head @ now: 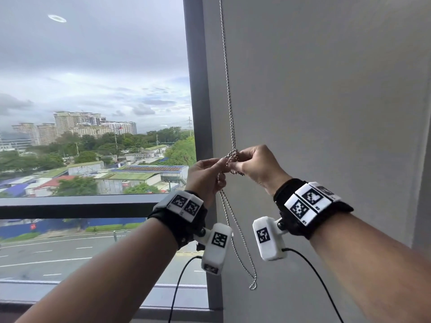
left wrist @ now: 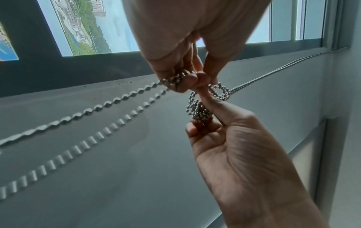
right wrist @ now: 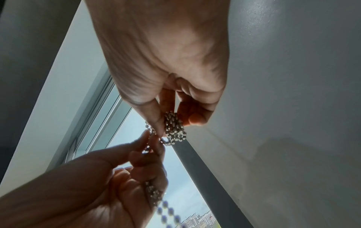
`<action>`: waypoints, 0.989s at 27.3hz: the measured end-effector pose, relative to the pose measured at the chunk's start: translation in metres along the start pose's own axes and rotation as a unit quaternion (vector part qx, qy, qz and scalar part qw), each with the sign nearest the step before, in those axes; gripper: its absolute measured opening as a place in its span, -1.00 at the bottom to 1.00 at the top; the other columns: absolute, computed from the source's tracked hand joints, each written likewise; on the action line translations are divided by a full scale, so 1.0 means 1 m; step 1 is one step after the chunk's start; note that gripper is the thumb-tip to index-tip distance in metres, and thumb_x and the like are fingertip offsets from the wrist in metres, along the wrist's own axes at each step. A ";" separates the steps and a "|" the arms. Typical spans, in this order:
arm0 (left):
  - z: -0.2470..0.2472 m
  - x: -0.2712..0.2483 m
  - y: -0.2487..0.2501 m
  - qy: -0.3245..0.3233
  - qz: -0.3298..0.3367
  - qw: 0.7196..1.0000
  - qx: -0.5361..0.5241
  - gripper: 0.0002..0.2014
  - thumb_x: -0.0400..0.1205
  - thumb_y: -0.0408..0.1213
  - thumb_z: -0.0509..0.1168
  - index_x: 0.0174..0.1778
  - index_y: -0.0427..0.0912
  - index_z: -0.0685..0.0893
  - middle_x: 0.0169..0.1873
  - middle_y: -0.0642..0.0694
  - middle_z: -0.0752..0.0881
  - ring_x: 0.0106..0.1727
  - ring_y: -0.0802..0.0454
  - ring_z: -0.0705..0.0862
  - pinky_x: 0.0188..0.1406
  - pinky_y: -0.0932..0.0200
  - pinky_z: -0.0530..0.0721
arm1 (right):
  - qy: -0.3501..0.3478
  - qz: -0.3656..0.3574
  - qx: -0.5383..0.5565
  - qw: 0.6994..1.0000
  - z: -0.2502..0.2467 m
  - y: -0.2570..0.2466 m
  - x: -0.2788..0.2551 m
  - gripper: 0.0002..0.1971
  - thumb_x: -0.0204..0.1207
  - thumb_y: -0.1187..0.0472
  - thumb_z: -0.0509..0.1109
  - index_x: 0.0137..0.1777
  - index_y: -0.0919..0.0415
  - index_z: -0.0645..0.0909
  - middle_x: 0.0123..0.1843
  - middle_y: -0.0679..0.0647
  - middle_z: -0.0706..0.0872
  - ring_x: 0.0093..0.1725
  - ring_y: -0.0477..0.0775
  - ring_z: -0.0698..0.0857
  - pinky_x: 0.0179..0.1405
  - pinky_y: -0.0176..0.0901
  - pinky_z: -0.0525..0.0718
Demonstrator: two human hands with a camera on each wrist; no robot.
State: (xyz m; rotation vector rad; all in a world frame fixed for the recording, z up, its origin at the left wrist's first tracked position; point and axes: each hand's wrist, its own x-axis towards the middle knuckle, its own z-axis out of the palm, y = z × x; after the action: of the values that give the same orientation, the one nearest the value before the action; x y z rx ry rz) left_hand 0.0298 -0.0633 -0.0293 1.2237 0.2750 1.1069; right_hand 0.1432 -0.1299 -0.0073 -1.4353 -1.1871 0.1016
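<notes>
Where forearms fill the foreground, coded square markers (head: pixel 305 203) are strapped at both wrists, their small print unreadable. A tangled bead chain (head: pixel 229 94) is pinched by curled fingers of the left hand (head: pixel 205 176) and right hand (head: pixel 258 166). It hangs against the blind (head: pixel 326 89) beside the window (head: pixel 93 89), its top cut off.

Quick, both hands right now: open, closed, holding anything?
Left hand: closed, pinching the silver metal bead chain just below its tangle.
Right hand: closed, pinching the bunched coil of the same chain.
</notes>
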 end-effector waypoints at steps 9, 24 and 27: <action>-0.005 -0.010 -0.040 0.028 0.009 0.996 0.079 -0.75 0.56 -0.08 0.34 -0.28 -0.18 0.70 -0.58 0.00 0.45 -0.71 0.21 0.22 -0.75 0.36 0.13 | 0.022 -0.009 0.066 0.998 0.000 0.004 -0.016 -0.69 0.16 0.27 0.69 -0.09 0.23 0.75 -0.24 0.10 0.83 -0.30 0.00 0.77 -0.17 -0.12 0.76; -0.024 0.008 -0.097 -0.039 0.015 0.994 0.101 -0.87 0.58 -0.52 0.27 -0.23 -0.41 0.71 -0.59 -0.07 0.72 -0.55 0.11 0.67 -0.39 0.28 0.70 | -0.001 0.014 0.063 0.998 0.019 0.060 -0.006 -0.94 0.45 0.32 0.56 -0.10 0.29 0.79 -0.17 0.14 0.85 -0.20 0.02 0.77 -0.08 -0.16 0.76; -0.032 0.015 -0.120 -0.045 0.008 0.988 0.147 -0.86 0.54 -0.53 0.32 -0.31 -0.32 0.72 -0.56 -0.06 0.76 -0.49 0.09 0.72 -0.23 0.15 0.73 | 0.015 0.022 0.039 0.999 0.029 0.085 -0.002 -0.96 0.45 0.28 0.57 -0.15 0.26 0.81 -0.16 0.18 0.87 -0.21 0.01 0.77 -0.03 -0.09 0.76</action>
State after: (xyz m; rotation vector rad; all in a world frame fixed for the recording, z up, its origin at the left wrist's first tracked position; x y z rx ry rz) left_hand 0.0777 -0.0227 -0.1375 1.5368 0.3694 1.0463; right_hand 0.1721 -0.0912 -0.0826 -1.3908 -1.1159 0.1554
